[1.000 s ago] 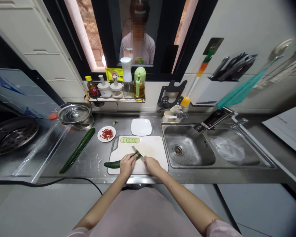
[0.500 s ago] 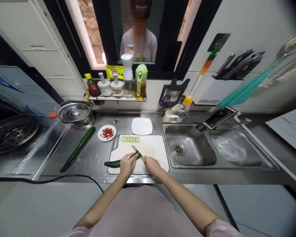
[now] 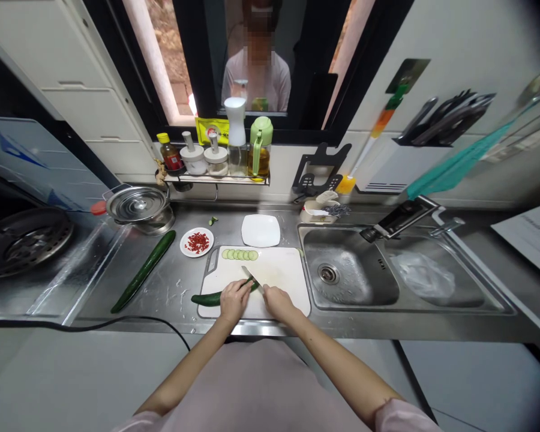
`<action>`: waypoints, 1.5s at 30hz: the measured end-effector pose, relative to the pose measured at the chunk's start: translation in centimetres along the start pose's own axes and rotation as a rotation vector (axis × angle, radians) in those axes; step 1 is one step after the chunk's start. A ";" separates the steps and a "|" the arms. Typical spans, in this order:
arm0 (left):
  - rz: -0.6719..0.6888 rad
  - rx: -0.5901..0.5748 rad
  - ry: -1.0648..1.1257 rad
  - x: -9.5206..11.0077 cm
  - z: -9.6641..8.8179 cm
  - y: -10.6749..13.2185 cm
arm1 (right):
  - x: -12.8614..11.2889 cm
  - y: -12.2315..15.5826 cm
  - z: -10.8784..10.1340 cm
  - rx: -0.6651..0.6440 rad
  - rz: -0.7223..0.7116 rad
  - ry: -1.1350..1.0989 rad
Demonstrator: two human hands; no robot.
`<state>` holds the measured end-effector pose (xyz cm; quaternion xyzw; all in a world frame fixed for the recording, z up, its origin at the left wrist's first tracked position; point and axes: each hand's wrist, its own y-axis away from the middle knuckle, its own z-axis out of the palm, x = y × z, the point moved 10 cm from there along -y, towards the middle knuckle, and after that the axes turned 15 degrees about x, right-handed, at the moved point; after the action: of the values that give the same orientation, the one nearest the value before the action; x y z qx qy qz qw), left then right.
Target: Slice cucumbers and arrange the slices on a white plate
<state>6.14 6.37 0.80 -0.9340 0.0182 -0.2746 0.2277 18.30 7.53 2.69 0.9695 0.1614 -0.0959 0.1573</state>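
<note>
My left hand (image 3: 234, 298) is closed over a cucumber (image 3: 207, 299), holding it down on the white cutting board (image 3: 281, 273). In my right hand (image 3: 278, 302) is a kitchen knife (image 3: 252, 275), its handle wrapped by the fingers. The blade lies at the cucumber's right end; whether it is in the flesh cannot be made out. A row of overlapping cucumber slices (image 3: 240, 255) rests along the board's far edge. Beyond the board is a white square plate (image 3: 260, 230). To its left stands a small round plate (image 3: 183, 247) bearing chopped red pieces (image 3: 197, 242).
A whole cucumber (image 3: 144, 271) lies on the counter at left, near a lidded steel pot (image 3: 137, 204). The double sink (image 3: 351, 264) adjoins the board on the right. Seasoning bottles and jars (image 3: 216, 161) line a rack below the window. A black cable (image 3: 117, 321) crosses the front edge.
The view has shifted slightly, so everything appears a little farther right. Both hands, the knife and the cucumber keep nearly the same positions on the board.
</note>
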 end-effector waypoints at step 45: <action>0.110 0.129 -0.006 0.8 -0.9 -0.1 | -0.2 -1.4 1.6 0.029 -0.027 0.010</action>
<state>6.31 6.02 1.88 -0.9159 0.0510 -0.2594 0.3019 17.46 8.20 0.89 0.9699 0.1741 -0.0955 0.1410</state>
